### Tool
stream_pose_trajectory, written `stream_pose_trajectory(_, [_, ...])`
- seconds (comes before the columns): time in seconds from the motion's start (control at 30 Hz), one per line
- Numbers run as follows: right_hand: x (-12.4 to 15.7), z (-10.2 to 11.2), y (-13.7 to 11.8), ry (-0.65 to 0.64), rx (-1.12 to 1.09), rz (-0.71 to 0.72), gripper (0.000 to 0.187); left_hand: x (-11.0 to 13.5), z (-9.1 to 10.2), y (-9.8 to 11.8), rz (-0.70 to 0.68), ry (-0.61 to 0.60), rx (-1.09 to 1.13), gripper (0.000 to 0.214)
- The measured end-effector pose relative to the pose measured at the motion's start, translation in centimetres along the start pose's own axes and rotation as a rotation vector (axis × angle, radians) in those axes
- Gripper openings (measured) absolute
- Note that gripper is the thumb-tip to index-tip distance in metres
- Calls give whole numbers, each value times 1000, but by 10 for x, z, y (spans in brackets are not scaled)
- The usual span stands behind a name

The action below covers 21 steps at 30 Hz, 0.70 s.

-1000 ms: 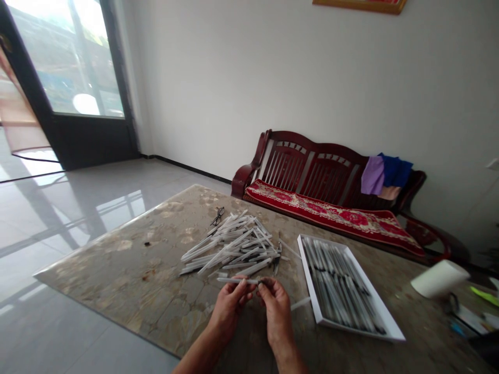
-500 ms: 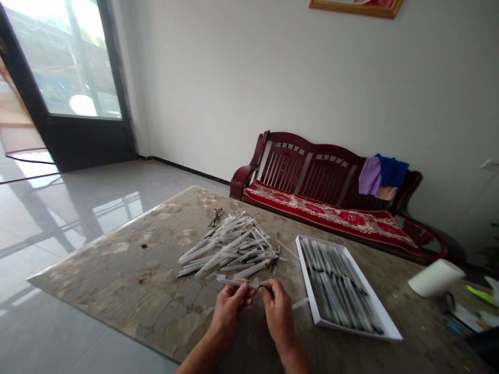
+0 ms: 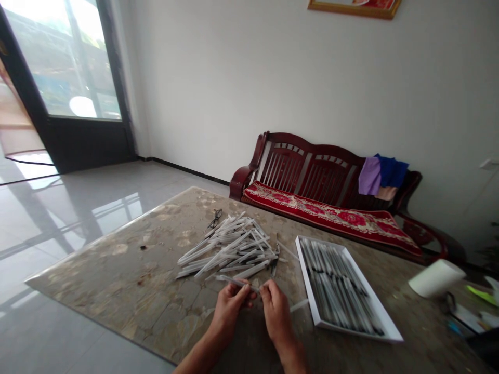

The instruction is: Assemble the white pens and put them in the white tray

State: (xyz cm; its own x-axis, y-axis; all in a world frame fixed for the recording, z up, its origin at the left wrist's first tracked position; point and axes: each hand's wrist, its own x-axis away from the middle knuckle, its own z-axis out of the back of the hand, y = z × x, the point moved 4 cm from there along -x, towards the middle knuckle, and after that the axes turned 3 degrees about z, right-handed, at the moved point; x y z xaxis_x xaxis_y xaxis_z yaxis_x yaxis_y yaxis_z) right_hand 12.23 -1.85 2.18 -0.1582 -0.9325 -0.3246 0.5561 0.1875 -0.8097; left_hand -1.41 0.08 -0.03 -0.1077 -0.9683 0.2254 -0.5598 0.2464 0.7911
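Observation:
My left hand point(image 3: 234, 312) grips a clear plastic pen barrel point(image 3: 236, 283) just in front of a loose pile of similar clear barrels point(image 3: 230, 250). My right hand point(image 3: 276, 311) pinches the barrel's right end between its fingertips, and those fingers hide that end. Both hands are over the near edge of the stone-patterned table point(image 3: 117, 270). Beyond my right hand, a small dark metal piece point(image 3: 275, 265) lies at the pile's right edge. To the right, a white tray point(image 3: 312, 296) holds several dark-tipped pens lying side by side.
Black-framed glasses point(image 3: 214, 218) lie behind the pile. A loose clear barrel point(image 3: 299, 306) lies between my right hand and the tray. A white roll point(image 3: 436, 278) and small items sit at the right. A dark wooden bench point(image 3: 300, 169) with a red cushion stands behind the table.
The barrel has tilted, its right end now lower, and my hands sit slightly lower and closer together. The camera view has shifted a little.

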Motion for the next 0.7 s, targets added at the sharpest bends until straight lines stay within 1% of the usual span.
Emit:
stream_pose_trajectory(0.07, [1,0,3,7,20,-33,47,0,-1,0,-12,-19,-13,34])
stream_pose_trajectory(0.13, [3,-1,4,-18,-1,-53,48,1,-1,0,-13,-12,-12,35])
stream_pose_trajectory(0.2, [4,-1,3,-38,-47,-36,44,1,-1,0,-4,5,-3,37])
stream_pose_trajectory(0.3, [5,0,2,-12,-61,-21,39,0,-2,0,1,2,-3,38])
stream_pose_trajectory(0.37, [5,-1,4,-2,-35,-57,44,0,-2,0,-5,-10,-14,37])
stream_pose_trajectory(0.47, [5,-3,6,-37,-44,-98,48,0,-1,0,-8,-6,-24,36])
stream_pose_trajectory(0.6, [5,-3,4,-55,-72,-63,42,-1,1,-3,-16,-9,-38,35])
stream_pose_trajectory(0.7, [6,-3,6,-49,-27,-114,51,-3,1,-6,-17,-42,-57,37])
